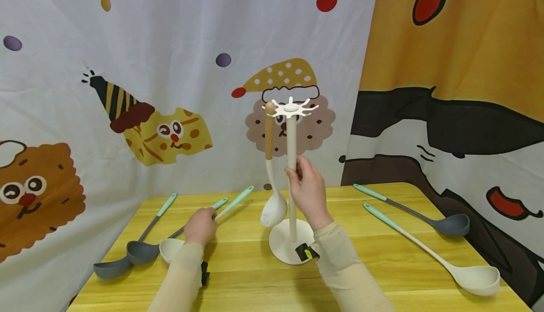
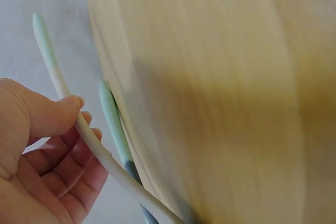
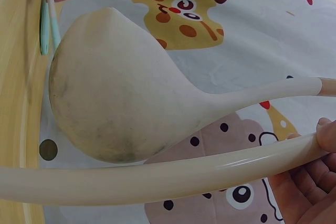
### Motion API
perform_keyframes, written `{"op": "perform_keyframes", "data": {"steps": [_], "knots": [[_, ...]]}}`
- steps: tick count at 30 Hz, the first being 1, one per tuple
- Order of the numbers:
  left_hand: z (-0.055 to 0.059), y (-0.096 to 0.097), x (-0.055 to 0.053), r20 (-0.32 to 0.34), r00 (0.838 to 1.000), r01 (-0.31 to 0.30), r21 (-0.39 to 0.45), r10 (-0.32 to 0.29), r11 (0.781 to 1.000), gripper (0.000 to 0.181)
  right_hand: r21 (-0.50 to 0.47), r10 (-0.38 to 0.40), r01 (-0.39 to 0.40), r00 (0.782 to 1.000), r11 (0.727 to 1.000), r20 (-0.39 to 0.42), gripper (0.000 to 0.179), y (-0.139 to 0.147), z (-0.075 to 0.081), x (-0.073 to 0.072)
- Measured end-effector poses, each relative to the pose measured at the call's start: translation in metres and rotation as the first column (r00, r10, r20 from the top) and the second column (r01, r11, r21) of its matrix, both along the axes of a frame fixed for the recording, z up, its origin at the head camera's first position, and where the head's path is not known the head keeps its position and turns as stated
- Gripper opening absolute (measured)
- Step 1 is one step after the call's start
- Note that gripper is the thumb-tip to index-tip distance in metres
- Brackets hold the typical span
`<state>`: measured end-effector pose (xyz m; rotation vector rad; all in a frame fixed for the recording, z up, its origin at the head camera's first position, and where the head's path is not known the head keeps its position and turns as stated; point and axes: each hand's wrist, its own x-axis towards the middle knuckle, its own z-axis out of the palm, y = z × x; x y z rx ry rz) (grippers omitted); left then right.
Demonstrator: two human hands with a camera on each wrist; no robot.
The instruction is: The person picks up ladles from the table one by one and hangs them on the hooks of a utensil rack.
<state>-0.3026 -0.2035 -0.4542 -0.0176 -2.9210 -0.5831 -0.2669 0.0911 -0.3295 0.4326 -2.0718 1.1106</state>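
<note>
1. I've got the L hand (image 1: 200, 226) pinching the shaft of a cream, mint-handled ladle (image 2: 123, 176), on the L half of the yellow wood-grain table (image 1: 238, 283), handle twd far edge.
2. R hand (image 1: 309, 191) grips the pole of a white, round-based stand (image 1: 291, 137), approx mid-table.
3. White, wood-handled ladle (image 1: 274, 208) hangs on its L side.
4. Two dark-grey, mint-handled ladles (image 1: 144, 253) lie nr L edge.
5. Nr R edge: grey, mint-handled ladle (image 1: 452, 226) & white, mint-handled ladle (image 1: 476, 279), the latter's bowl twd nr R corner.
</note>
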Motion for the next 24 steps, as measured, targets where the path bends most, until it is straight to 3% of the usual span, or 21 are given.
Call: {"op": "perform_keyframes", "data": {"steps": [10,24], "knots": [[0.005,0.011,-0.002,-0.085,0.996,0.032,0.067,-0.026,0.997,0.012,-0.006,0.003,-0.003,1.000,1.000,0.012,0.023,0.000,0.002,0.001],[0.017,0.023,0.002,-0.141,0.989,0.064,0.137,-0.044,0.988,0.008,0.005,0.001,-0.001,1.000,1.000,-0.003,0.022,-0.001,0.001,0.001]]}}
